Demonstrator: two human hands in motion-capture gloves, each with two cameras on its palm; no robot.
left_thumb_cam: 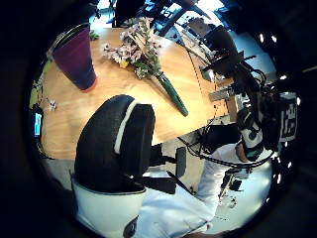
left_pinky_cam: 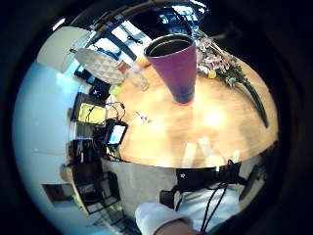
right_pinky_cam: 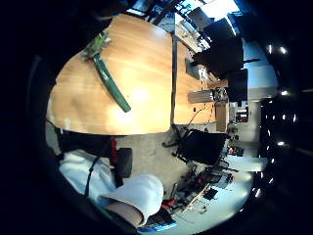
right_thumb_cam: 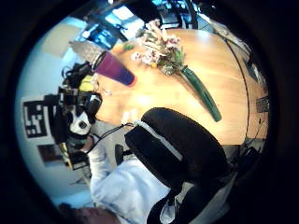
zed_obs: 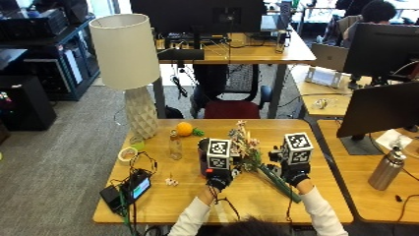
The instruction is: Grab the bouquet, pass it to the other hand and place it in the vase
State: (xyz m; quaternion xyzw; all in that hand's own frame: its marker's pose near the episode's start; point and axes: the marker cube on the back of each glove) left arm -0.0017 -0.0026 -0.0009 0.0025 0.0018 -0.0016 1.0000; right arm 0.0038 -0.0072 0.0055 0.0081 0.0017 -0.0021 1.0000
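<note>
1. Bouquet (zed_obs: 252, 160): one.
2. Purple vase (left_pinky_cam: 177, 66): one.
3. Gloved hands: two, left hand (zed_obs: 218, 179) and right hand (zed_obs: 296, 174).
4. Lamp (zed_obs: 130, 64): one.
5. Orange (zed_obs: 185, 129): one.
6. Clear bottle (zed_obs: 174, 146): one.

Vase (left_pinky_cam: 175, 65): purple. Bouquet (zed_obs: 249, 150): pink-white blooms, green stems. Table (zed_obs: 183, 196): light wood. Lamp (zed_obs: 128, 54): white shade, faceted base.

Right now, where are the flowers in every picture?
Outside view: the bouquet lies on the table, between the two hands.
Left little finger view: bouquet behind the purple vase.
Left thumb view: bouquet beside the vase.
Right little finger view: only the green stems show clearly.
Right thumb view: bouquet beside the vase.
Shared landmark: the wooden table.
</note>
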